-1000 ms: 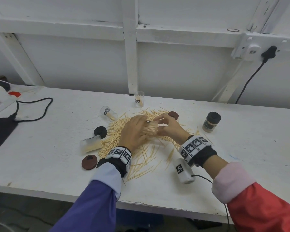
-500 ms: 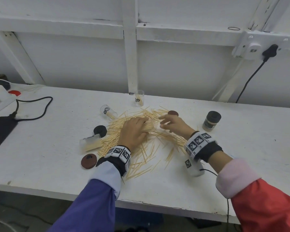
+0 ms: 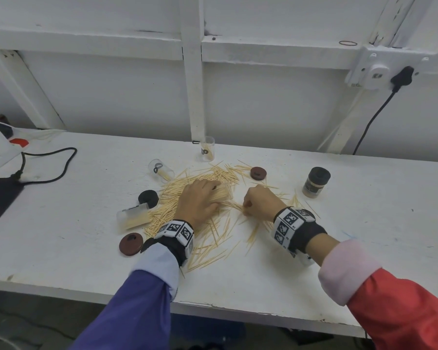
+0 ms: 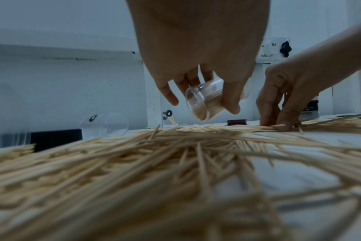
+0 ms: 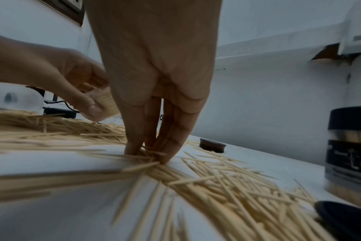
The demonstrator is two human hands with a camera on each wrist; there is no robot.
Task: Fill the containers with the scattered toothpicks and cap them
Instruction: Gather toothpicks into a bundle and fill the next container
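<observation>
Many scattered toothpicks (image 3: 208,223) lie on the white table (image 3: 86,248) beneath both hands; the left hand (image 3: 199,199) grips a tilted clear container (image 4: 204,102) partly filled with toothpicks, just above the pile; the right hand (image 3: 259,202), fingertips (image 5: 165,156) gathered, pinches toothpicks against the table; a capped, filled container (image 3: 315,181) stands well right.

Left arm in blue-purple sleeve (image 3: 134,306) with pale blue cuff, right arm in red sleeve (image 3: 400,314) with pink cuff, each wrist wearing a black strap with white black-patterned marker blocks (image 3: 177,229).
</observation>
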